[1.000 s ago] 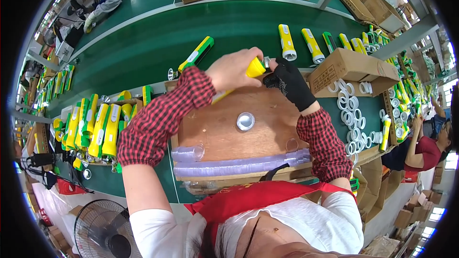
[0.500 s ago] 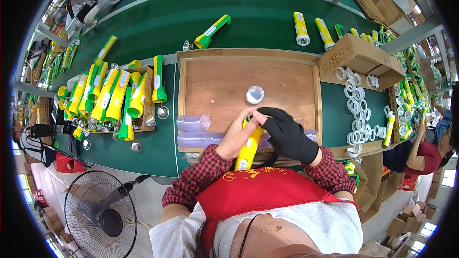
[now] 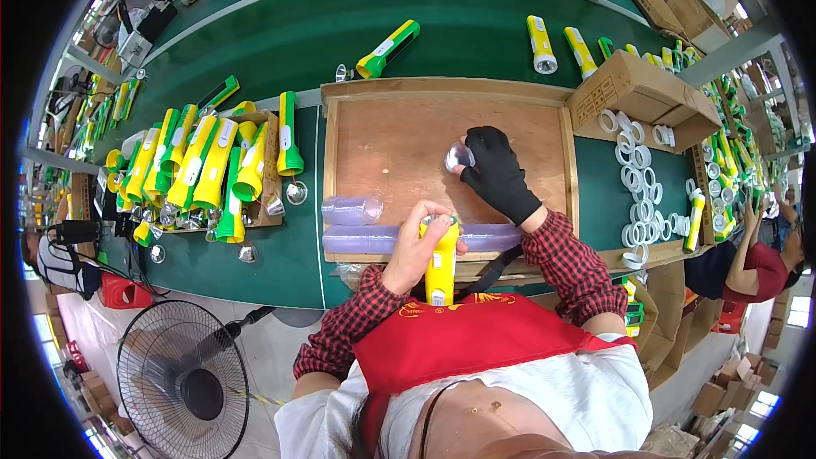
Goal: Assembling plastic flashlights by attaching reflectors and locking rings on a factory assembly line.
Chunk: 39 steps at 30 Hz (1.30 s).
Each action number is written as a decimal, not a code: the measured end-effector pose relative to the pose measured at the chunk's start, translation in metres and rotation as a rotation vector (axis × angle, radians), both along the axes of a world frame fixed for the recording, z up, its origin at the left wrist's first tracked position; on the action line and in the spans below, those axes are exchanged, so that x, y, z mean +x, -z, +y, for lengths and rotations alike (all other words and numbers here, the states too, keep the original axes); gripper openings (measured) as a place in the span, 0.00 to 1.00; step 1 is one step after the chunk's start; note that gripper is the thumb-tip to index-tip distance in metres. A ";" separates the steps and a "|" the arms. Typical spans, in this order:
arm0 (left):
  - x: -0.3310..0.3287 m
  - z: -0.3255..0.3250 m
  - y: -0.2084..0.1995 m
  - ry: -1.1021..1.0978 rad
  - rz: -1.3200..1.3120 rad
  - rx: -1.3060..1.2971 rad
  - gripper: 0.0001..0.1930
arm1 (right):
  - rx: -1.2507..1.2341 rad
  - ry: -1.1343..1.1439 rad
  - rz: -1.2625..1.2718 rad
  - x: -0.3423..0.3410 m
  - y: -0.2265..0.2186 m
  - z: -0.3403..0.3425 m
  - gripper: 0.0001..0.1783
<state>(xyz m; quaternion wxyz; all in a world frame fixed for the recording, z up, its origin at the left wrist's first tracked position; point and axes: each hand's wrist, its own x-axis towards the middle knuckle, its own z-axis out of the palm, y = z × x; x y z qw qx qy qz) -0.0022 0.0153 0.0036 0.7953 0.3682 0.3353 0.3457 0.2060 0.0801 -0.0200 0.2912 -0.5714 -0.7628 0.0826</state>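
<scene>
Upright in front of my apron, a yellow flashlight (image 3: 440, 270) is gripped by my left hand (image 3: 410, 251), whose fingers wrap its upper end. The thumb lies over that end and hides part of it. My right hand (image 3: 497, 174), in a black fingerless glove, pinches the edge of a clear round lens (image 3: 459, 156) over the wooden tray (image 3: 374, 132). Whether the lens is lifted off the wood, I cannot tell. Along the tray's near side lie rolls of stacked clear purplish discs (image 3: 361, 239), some behind my left hand.
Left of the tray, a box heaped with yellow and green flashlights (image 3: 194, 161) has shiny reflectors dangling. White rings (image 3: 633, 178) spill from a cardboard box (image 3: 642, 102) on the right. More flashlights (image 3: 541, 44) lie beyond. A floor fan (image 3: 183, 382) stands lower left; other people work nearby.
My right hand has left the flashlight's top and moved up and forward to the lens. My left hand has kept hold of the flashlight.
</scene>
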 end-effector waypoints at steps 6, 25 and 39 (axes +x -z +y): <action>-0.001 0.002 -0.003 0.000 -0.090 -0.030 0.18 | -0.335 -0.498 0.519 0.003 -0.059 -0.054 0.20; 0.007 -0.005 -0.008 0.321 -0.132 -0.141 0.17 | -0.013 0.914 -0.815 0.316 0.036 -0.030 0.14; -0.002 -0.013 -0.009 0.231 -0.208 -0.169 0.17 | -0.290 -0.117 0.742 0.003 -0.073 -0.082 0.21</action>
